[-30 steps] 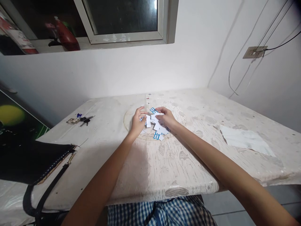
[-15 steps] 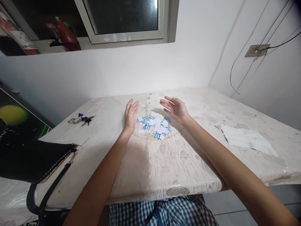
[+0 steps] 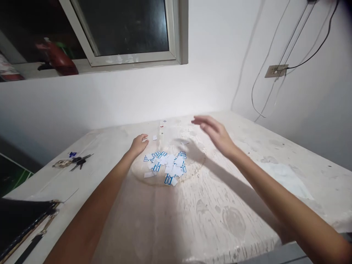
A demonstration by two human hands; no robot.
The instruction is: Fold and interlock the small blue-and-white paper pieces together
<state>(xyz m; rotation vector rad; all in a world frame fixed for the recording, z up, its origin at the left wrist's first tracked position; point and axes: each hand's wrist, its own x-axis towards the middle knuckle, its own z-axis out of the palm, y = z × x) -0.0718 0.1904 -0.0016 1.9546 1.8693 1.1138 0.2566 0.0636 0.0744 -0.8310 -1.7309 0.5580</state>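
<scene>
A loose pile of small white paper pieces [image 3: 170, 165], several with blue printed lines, lies on the patterned tablecloth [image 3: 203, 223]. Just beyond the pile's left side, my left hand [image 3: 139, 143] is low over the cloth with fingers curved and apart, holding nothing. My right hand [image 3: 216, 134] hovers above the table to the right of the pile, its fingers stretched out and slightly blurred, casting a shadow on the cloth. One separate white paper piece [image 3: 154, 138] lies just right of my left fingertips. Farther back is a tiny printed scrap [image 3: 165, 121].
Keys [image 3: 79, 161] lie at the left, beside a small blue object [image 3: 72, 154]. A black bag [image 3: 24, 223] sits at the near left corner. On the right lies a white cloth or paper sheet [image 3: 287, 179]. Cables hang by the wall outlet [image 3: 276, 70].
My left hand has lowered toward the table, left of the pile. My right hand has moved right, away from the pile, and turned palm down. The view has shifted right and upward.
</scene>
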